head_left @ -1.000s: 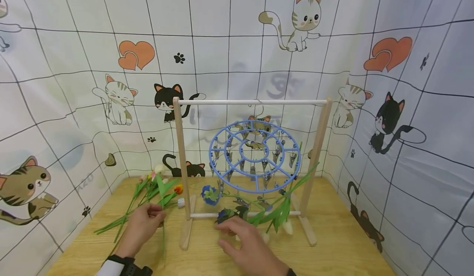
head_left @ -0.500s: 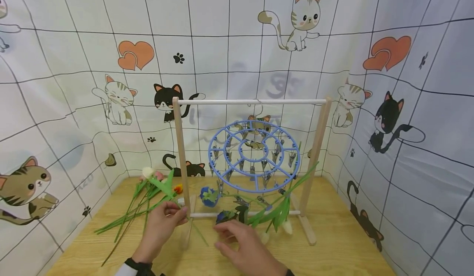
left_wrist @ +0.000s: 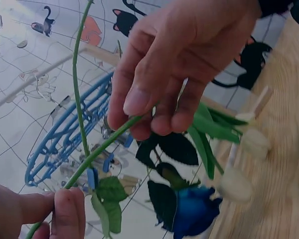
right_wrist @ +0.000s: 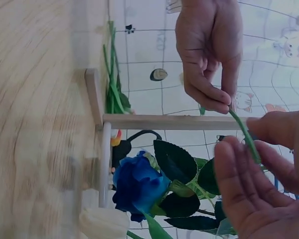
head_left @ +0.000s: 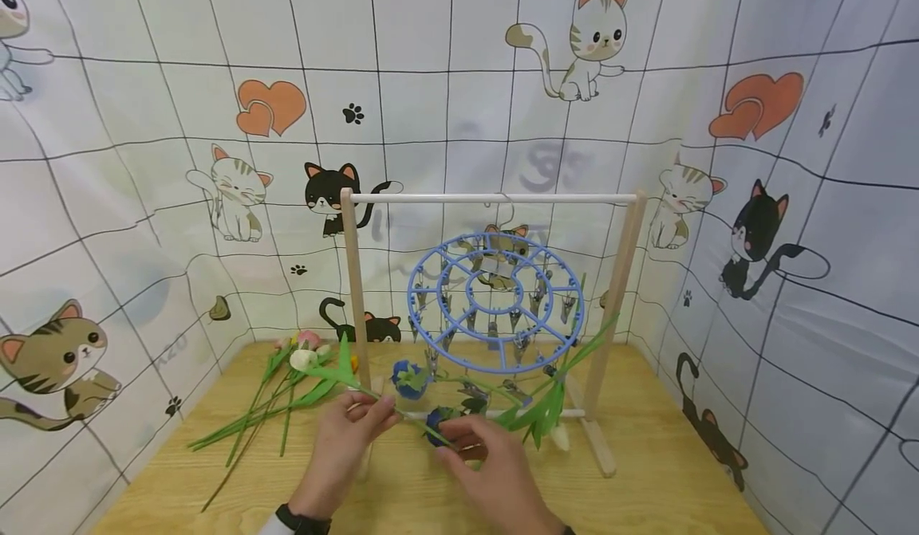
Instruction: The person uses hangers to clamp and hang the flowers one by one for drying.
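My left hand point(head_left: 352, 431) pinches the green stem of a white tulip point(head_left: 304, 359) between thumb and fingers. The flower head points to the left, above other flowers on the table. At the stem's lower end, my right hand point(head_left: 495, 463) has its thumb and fingertips around the stem point(right_wrist: 241, 129). Close behind the right fingers hangs a blue rose point(right_wrist: 139, 184) with dark leaves. A second blue rose point(head_left: 412, 379) hangs farther left. A round blue clip hanger point(head_left: 410, 296) with many small metal clips is suspended above both hands.
The hanger hooks on the white top bar point(head_left: 431, 198) of a wooden rack point(head_left: 355, 280). Another white tulip point(head_left: 560, 438) hangs at the right among long green leaves. Several loose flowers with stems point(head_left: 244, 423) lie on the table at the left. A cat-patterned cloth surrounds the table.
My left hand has moved right with the white tulip, from beside the loose flowers to near the right hand. The right fingers have come together on the stem's end.
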A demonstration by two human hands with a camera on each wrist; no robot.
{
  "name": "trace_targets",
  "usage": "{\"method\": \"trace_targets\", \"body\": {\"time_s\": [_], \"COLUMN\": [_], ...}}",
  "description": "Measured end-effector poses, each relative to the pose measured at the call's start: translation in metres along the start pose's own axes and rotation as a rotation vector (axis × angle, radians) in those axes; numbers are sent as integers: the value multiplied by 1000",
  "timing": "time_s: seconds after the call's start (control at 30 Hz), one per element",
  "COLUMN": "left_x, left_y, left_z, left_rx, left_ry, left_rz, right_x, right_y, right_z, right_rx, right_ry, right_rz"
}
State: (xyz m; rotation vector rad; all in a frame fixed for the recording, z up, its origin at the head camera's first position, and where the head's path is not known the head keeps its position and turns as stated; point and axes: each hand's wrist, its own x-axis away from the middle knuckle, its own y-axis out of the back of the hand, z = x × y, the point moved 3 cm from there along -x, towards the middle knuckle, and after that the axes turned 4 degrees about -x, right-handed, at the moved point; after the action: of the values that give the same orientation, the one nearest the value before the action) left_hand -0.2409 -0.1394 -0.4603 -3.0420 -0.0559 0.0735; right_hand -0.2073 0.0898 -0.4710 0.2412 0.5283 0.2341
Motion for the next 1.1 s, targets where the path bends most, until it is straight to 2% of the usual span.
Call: {"method": "trace_targets", "body": {"time_s": [0.1,0.3,0.47,0.67,0.8,0.87,0.93,1.0,1.1], "left_x": [3,8,13,17,19,20,21,21,18], "left_y": [-8,-20,-34,-45,-44,-42,-40,-37,-37], "left_z": [-1,3,6,5,2,-2,-9,-17,-32], "left_rx": [12,-13,5,62,5,-80,-214,-383,-653], "left_ry": [22,65,81,60,12,-44,-140,-294,-619], "left_rz": [15,73,151,216,239,231,190,129,45], "right_x": [0,0,1,0,2,3,5,6,9], "right_y": [4,9,11,13,19,23,27,31,38], "right_z": [1,8,10,6,4,5,5,6,7], "right_rx": [-107,-265,-349,-365,-396,-396,-374,-345,-299], "right_ry": [-13,67,37,81,120,151,185,210,218], "right_rz": [-55,-87,-96,-200,-288,-311,-323,-338,-359]}}
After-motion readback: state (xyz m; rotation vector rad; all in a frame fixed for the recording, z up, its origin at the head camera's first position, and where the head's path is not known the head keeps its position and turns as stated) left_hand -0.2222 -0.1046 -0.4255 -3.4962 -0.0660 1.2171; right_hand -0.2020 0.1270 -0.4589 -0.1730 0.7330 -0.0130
